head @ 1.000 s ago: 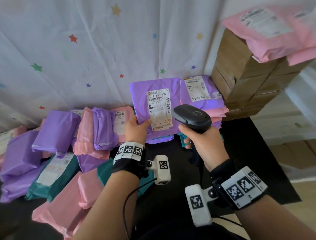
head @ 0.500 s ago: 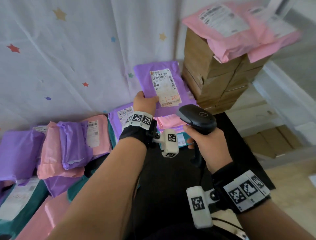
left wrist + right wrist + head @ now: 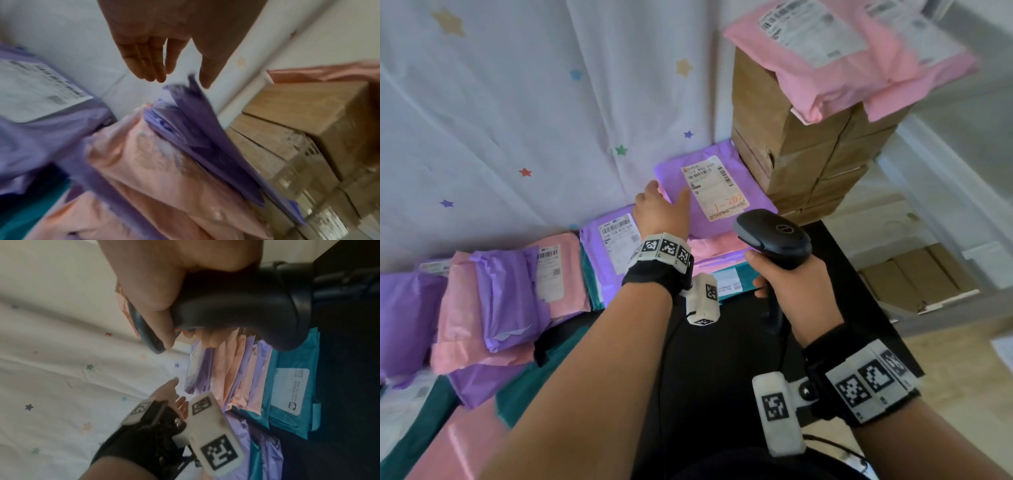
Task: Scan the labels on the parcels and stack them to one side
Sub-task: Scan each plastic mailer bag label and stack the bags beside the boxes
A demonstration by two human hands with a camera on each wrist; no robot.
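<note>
The purple parcel (image 3: 717, 195) lies label up on top of the side stack (image 3: 717, 255), hard against the tower of cardboard boxes (image 3: 796, 150) and just ahead of the left grip (image 3: 662, 212). Its white label (image 3: 714, 187) carries orange handwriting, readable only from the head view. That view shows the left hand at the parcel's near-left edge, and whether it touches is unclear. The left wrist view settles it: the fingers (image 3: 144, 65) are straight and released, holding nothing, with the parcel's edge (image 3: 205, 129) just below their tips over a pink parcel (image 3: 164, 170).

The right grip (image 3: 796, 291) is clenched on the black scanner (image 3: 774, 238), just right of the left hand and near the stack. The right wrist view alone shows the stack edge-on, purple and pink layers over a teal parcel (image 3: 292, 395) on the black table (image 3: 722, 377).

Left of the left grip lie more purple, pink and teal parcels (image 3: 510, 298) against the star-printed cloth (image 3: 517, 120).
</note>
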